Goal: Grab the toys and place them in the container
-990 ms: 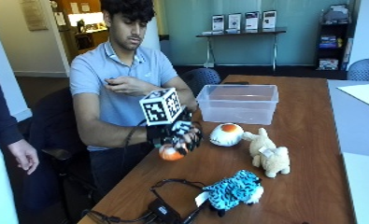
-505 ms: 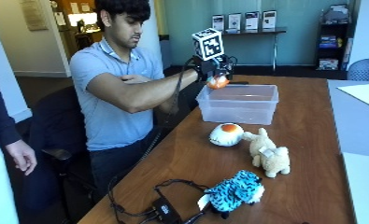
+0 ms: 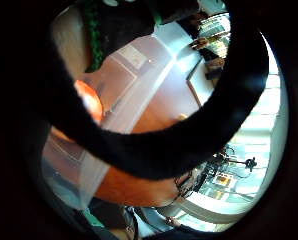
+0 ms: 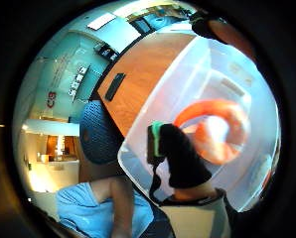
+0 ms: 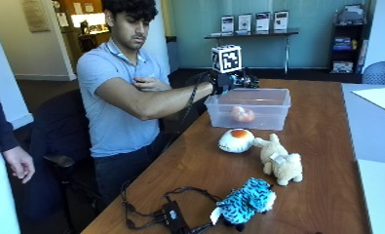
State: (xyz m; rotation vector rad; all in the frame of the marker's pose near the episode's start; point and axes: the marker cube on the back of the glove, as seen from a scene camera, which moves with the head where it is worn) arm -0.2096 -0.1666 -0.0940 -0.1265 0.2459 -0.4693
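First toy delivered: orange toy (image 5: 242, 114) now inside the container (image 5: 249, 108), no longer in the hand.

Table (image 5: 198, 170) bears all items; clear container stands at its far end near the person; gloved right hand (image 5: 234, 80) sits above the container's rim, having moved there from low over the table beside the toys a second ago; fingers appear spread and holding nothing, as the thumb-side palm view shows the orange toy lying free on the container floor; one of four deposited; blue spotted plush (image 5: 245, 201), tan plush (image 5: 279, 161) and white-and-orange round toy (image 5: 236, 140) lie untouched on the table; judgement: round toy is nearest, likely next.
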